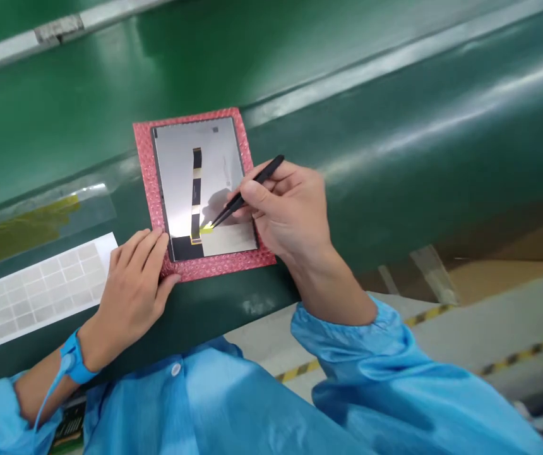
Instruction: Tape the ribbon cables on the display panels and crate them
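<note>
Black tweezers (247,191) are pinched in my right hand (290,208), their tips touching a small yellow tape piece (208,230) on the back of a silver display panel (177,183). A dark flex cable (196,193) runs down the panel, its lower end beside the tape. Under the panel lies a pink bubble-wrap sheet (144,151), its edges showing all round. My left hand (134,284), fingers stretched out, rests at the lower left corner of the wrap and panel, holding nothing. A blue wrist strap (76,359) with a cord circles my left wrist.
A white sheet of pale rectangular labels (39,294) lies left of my left hand. Behind it is a clear film with yellow tape (25,224). The green work surface (418,164) extends right; a pale strip (347,85) crosses behind the panel. Cardboard (508,284) lies at lower right.
</note>
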Motion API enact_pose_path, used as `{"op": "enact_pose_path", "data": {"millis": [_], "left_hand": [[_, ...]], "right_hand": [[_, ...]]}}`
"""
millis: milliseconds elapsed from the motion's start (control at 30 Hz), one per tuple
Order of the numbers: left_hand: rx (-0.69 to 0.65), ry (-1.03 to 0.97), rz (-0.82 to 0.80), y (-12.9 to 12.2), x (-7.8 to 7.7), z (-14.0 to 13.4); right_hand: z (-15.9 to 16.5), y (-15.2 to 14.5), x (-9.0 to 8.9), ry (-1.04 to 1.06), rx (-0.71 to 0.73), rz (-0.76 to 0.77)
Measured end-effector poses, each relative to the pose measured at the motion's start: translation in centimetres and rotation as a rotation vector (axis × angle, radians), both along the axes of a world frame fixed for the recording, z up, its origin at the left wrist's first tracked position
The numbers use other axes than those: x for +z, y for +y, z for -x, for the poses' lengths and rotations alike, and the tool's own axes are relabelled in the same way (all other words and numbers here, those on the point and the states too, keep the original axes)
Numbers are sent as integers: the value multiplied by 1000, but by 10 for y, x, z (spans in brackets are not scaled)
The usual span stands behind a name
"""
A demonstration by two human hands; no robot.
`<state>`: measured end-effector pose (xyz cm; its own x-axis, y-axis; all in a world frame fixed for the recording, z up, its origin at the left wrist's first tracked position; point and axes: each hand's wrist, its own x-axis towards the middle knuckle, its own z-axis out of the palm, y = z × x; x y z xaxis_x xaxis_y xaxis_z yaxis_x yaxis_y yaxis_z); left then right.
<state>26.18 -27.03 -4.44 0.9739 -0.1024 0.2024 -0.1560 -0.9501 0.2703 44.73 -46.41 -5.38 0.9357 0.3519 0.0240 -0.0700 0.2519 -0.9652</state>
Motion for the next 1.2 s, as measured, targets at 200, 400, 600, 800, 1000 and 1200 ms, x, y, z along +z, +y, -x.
{"op": "enact_pose_path", "data": {"millis": [200,400,600,800,1000,1200], "left_hand": [[11,-22,21,-1,8,-15],[-20,-90,-33,-7,2,-23],[-33,-46,-26,-7,5,-26],[-43,-27,-12,-8,5,-25],[-61,21,12,-8,5,-22],[-34,95,19,-9,8,-21]], "right_hand": [[4,2,0,18,14,40],[3,-3,-2,36,29,126],[6,-3,0,-10,10,213],[10,-2,6,-68,-19,267],[12,0,11,-63,-30,284],[14,0,13,-59,-42,350]]}}
